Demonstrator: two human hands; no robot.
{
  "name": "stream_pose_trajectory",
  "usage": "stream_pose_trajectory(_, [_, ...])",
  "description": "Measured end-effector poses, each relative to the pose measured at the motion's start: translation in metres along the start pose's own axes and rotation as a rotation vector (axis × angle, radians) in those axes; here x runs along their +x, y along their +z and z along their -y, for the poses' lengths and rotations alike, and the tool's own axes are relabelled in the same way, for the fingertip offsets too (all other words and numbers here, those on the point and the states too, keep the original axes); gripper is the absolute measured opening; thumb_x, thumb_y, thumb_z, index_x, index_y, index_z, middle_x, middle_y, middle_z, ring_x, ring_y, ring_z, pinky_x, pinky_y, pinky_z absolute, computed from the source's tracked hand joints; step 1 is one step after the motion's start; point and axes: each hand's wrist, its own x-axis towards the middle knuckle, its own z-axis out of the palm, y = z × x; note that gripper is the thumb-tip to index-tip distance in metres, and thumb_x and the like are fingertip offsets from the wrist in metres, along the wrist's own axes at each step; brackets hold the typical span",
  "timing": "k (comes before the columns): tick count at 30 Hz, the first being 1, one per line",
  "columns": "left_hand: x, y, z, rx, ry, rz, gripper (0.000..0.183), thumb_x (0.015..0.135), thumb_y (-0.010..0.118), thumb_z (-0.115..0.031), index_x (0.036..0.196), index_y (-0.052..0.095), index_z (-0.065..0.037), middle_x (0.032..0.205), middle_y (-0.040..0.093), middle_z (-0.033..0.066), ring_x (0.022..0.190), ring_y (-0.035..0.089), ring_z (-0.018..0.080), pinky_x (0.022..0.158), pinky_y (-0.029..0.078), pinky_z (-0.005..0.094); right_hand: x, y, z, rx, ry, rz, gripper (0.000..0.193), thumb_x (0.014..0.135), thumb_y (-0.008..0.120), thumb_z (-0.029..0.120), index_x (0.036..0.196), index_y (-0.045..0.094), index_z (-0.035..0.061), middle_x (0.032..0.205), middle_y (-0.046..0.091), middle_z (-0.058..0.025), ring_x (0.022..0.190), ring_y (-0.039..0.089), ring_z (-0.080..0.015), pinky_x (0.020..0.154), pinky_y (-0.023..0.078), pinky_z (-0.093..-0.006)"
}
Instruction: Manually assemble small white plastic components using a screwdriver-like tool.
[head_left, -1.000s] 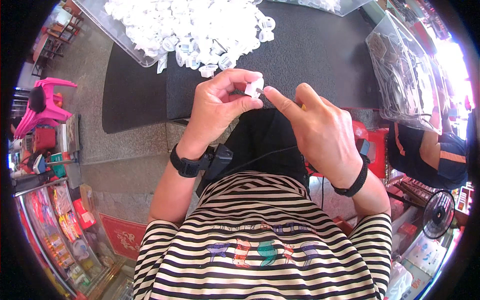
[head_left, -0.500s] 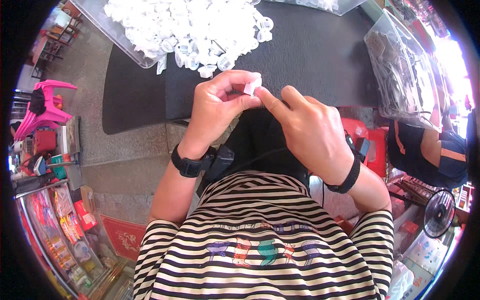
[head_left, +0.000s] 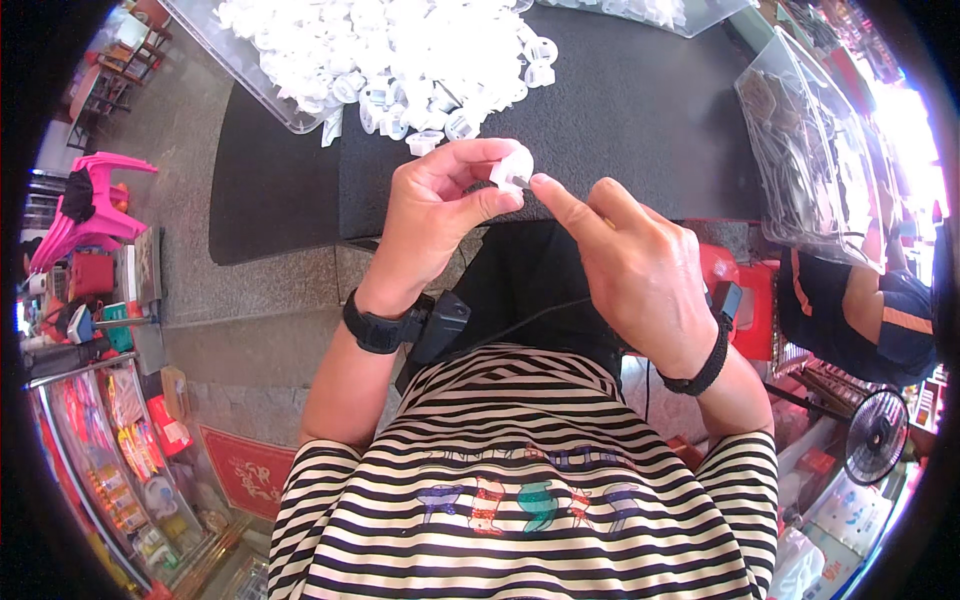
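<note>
Between the thumb and fingers of my left hand (head_left: 440, 205) is a small white plastic piece (head_left: 513, 165) with a rounded edge. A short grey bit (head_left: 521, 182) shows on the side of the piece facing my right hand. My right hand (head_left: 640, 260) reaches in with its index finger stretched out, its tip close beside the grey bit. Its other fingers are bent and the thumb is hidden. Whether the fingertip touches the piece I cannot tell. Just beyond my hands a heap of similar white plastic pieces (head_left: 400, 60) lies on the black table (head_left: 640, 120).
A clear plastic tray (head_left: 235, 75) sits at the heap's left side. At the right stands a clear bin (head_left: 800, 150) of thin dark and pale parts. Beside it is another person (head_left: 850, 310), partly seen. A black fan (head_left: 876, 436) and pink chairs (head_left: 95, 210) stand farther out.
My right index finger has drawn back slightly to the right from the white piece. The piece has turned in my left hand, so its rounded edge and the grey bit now show.
</note>
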Motion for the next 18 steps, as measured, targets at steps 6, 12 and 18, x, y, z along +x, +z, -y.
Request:
stream_pose_trajectory(6, [-0.003,0.008,0.001,0.124,0.016,-0.035,0.033,0.081,0.074,0.006,0.113,0.067,0.001,0.1,0.069,0.0059,0.088,0.066,0.0108,0.08,0.057,0.0252,0.004,0.004,0.007,-0.074,0.022,0.072,0.053,0.077,0.058,0.0,0.128,0.062,0.0143,0.078,0.048,-0.0084,0.065,0.059,-0.0275,0.056,0.049,-0.0394])
stream_pose_trajectory(12, [-0.001,0.003,0.002,0.079,-0.002,-0.051,0.034,0.082,0.073,0.005,0.115,0.067,0.0,0.102,0.068,0.0058,0.09,0.066,0.0108,0.083,0.056,0.0259,0.009,0.003,-0.009,0.095,-0.015,0.04,0.048,0.079,0.062,-0.002,0.125,0.064,0.0125,0.075,0.05,-0.0091,0.06,0.058,-0.0297,0.054,0.048,-0.0394])
stream_pose_trajectory(18, [0.002,0.008,-0.004,-0.059,-0.004,-0.02,0.033,0.084,0.072,0.004,0.115,0.065,0.0,0.11,0.065,0.0049,0.097,0.063,0.0112,0.085,0.054,0.0261,0.022,0.009,-0.03,0.531,0.169,-0.161,0.037,0.077,0.076,0.007,0.113,0.069,0.0053,0.076,0.061,-0.0081,0.056,0.052,-0.0132,0.052,0.044,-0.0279])
